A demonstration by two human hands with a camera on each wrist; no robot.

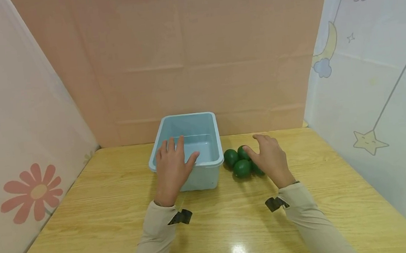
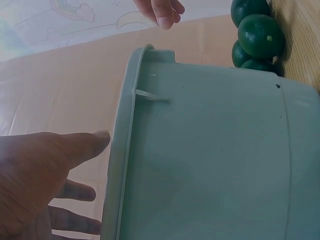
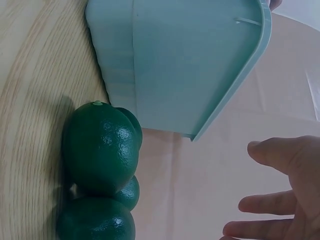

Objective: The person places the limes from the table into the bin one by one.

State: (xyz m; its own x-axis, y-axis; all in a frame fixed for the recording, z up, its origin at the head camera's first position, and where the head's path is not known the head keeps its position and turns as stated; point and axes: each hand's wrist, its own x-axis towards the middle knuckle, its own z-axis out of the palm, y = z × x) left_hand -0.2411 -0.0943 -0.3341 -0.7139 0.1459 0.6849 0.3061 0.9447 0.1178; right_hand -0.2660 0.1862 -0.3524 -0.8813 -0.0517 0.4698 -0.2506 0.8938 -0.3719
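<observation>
A pale blue-green plastic bin (image 1: 199, 179) stands open-topped on the table. My left hand (image 1: 172, 169) hovers over its near left rim with fingers spread and straight, holding nothing; in the left wrist view, the thumb of that hand (image 2: 45, 165) shows close to the rim. Right of the bin lie several smooth, dark green, lime-like fruits (image 1: 242, 169), clustered together. Above their right side is my right hand (image 1: 271, 160), its fingers relaxed and apart, partly hiding one fruit. The right wrist view shows a gap between this hand (image 3: 285, 195) and the fruits (image 3: 102, 150).
The wooden table (image 1: 97, 220) has a light grain. Behind it hangs a peach-coloured cloth (image 1: 195, 53). Patterned white panels flank both sides, one with a red flower (image 1: 31, 193), the other with a yellow star (image 1: 369, 142). Dark straps circle both wrists.
</observation>
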